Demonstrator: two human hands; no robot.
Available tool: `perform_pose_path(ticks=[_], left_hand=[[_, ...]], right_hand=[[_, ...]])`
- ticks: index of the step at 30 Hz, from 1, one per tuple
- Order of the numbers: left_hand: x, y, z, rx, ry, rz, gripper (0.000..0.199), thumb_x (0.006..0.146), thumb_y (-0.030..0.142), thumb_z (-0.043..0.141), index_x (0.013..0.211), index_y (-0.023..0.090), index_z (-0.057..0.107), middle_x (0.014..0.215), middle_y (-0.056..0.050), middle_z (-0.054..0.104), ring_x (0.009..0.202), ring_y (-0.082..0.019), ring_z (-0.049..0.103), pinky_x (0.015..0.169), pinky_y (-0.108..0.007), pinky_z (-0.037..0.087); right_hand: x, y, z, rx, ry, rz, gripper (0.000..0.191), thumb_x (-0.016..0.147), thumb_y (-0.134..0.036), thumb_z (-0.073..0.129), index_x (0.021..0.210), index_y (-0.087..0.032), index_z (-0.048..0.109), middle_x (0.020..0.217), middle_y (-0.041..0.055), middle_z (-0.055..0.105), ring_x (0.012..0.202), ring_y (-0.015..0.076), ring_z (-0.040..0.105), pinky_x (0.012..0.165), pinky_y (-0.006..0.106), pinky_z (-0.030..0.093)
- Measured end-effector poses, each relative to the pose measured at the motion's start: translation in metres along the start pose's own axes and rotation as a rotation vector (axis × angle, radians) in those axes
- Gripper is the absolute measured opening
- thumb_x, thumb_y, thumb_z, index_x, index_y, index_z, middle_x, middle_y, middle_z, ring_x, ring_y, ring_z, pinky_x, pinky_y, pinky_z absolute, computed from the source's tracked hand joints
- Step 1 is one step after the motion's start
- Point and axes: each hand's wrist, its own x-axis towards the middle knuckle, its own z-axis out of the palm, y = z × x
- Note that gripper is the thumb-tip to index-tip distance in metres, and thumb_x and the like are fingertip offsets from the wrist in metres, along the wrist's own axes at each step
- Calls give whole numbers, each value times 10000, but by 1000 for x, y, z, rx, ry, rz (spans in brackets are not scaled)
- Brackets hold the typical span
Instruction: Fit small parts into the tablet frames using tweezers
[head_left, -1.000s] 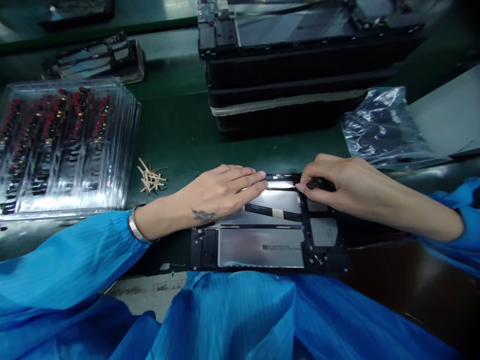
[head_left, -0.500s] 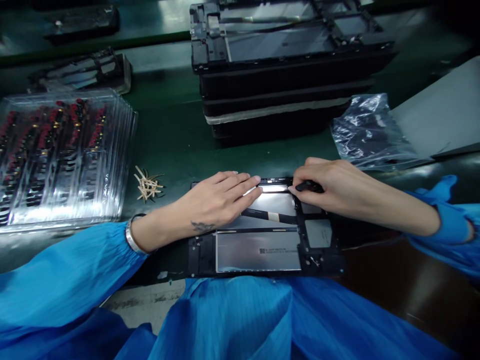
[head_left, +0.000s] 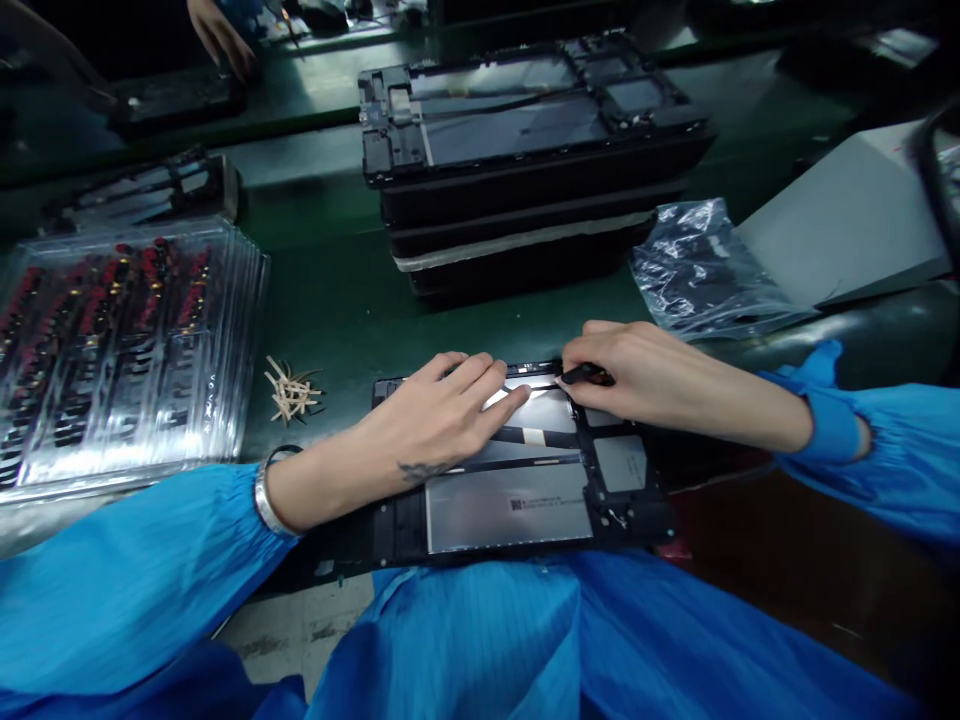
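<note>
In front of my body lies an opened tablet (head_left: 517, 505), its black frame holding silver battery packs and a dark ribbon cable (head_left: 556, 438). My left hand (head_left: 457, 415) rests over its upper left part, open, fingers stretched across a silver area. At the top edge, right of the middle, my right hand (head_left: 626, 368) is closed, thumb and fingers pinched around a small black part (head_left: 587, 374). The kind of that part cannot be made out, and the fingers hide some of it. The left hand covers the tablet's upper left inside.
Behind the tablet rises a stack of similar tablet housings (head_left: 517, 195). Clear trays (head_left: 150, 380) of red-and-black parts stand left, beside thin beige strips (head_left: 292, 390). A plastic bag (head_left: 705, 270) and a white box (head_left: 847, 215) are right. Another person's hand (head_left: 220, 38) shows at top left.
The view has shifted, and another person's hand now shows at top left. My left fingers have bent and spread slightly on the tablet. The right hand still pinches the black part at the top edge.
</note>
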Motion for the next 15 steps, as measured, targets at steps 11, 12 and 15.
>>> perform_pose_path(ticks=[11,12,15], left_hand=[[38,4,-1,-7,-151,-41,409,1045,133,392,1378,184,625,897,-108,654,824,-239,632,692,-343,396],[38,-2,2,-44,-155,-56,431,1047,128,377,1405,193,608,898,-103,669,817,-231,635,700,-338,397],[38,-26,11,-308,-167,-235,419,1034,142,409,1396,186,615,1017,-98,719,870,-208,655,741,-308,418]], right_hand=[[-64,-62,11,755,734,54,426,1033,-541,432,948,-296,769,828,80,686,819,268,654,753,431,519],[-69,-75,21,805,709,27,541,1018,-639,365,918,-316,788,825,83,691,818,275,655,743,440,526],[-69,-101,59,1086,524,-45,629,964,-741,341,896,-356,833,652,68,624,637,246,588,580,411,481]])
